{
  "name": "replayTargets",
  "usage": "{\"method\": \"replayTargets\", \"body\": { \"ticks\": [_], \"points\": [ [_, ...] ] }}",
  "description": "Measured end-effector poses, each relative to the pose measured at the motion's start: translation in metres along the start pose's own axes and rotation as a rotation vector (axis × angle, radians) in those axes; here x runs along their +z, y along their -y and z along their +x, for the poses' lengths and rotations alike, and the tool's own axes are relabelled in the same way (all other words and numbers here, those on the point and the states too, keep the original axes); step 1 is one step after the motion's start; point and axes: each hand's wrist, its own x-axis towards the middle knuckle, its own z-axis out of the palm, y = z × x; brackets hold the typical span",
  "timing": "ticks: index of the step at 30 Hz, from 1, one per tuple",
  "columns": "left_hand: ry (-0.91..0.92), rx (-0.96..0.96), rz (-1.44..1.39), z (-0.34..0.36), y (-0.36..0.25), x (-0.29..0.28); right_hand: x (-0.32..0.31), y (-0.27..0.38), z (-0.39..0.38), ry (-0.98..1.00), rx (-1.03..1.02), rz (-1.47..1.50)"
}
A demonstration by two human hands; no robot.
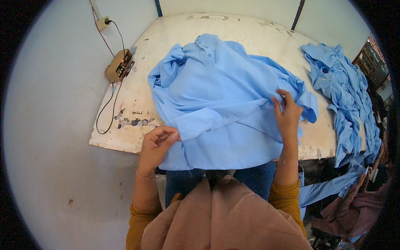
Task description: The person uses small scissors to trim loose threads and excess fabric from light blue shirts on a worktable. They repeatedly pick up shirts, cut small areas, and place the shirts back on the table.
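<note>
A light blue shirt (225, 83) lies spread over the near middle of the table, its collar and buttons toward the far side. One sleeve (196, 123) is laid across its front. At that sleeve's cuff end, my left hand (158, 146) pinches the cloth between thumb and fingers. My right hand (288, 114) is over the shirt's right side, with fingers curled around a small dark tool (283, 100). A thin tip sticks out past the fingers; the tool's kind is mostly hidden.
More blue shirts (339, 87) lie heaped along the table's right side and hang over its edge. A brown box with wires (118, 66) stands at the left edge, beside a wall socket (103, 23). At lower right, another person's hand (363, 181) is near blue cloth.
</note>
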Motion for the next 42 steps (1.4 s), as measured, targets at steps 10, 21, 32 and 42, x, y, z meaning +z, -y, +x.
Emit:
{"method": "replayTargets", "body": {
  "ticks": [10,21,32,42],
  "points": [
    [0.105,0.064,-0.028,0.015,-0.002,0.048,0.034,0.1,-0.056,0.333,-0.396,0.592],
    [0.074,0.084,-0.045,0.018,0.0,0.054,0.033,0.093,-0.047,0.523,-0.188,0.713],
    [0.059,0.145,0.297,0.001,0.002,0.024,0.058,0.106,-0.024,0.13,-0.225,0.547],
    [0.057,-0.172,-0.457,0.005,0.033,0.012,0.101,0.107,-0.026,0.131,-0.277,0.387]
  ]
}}
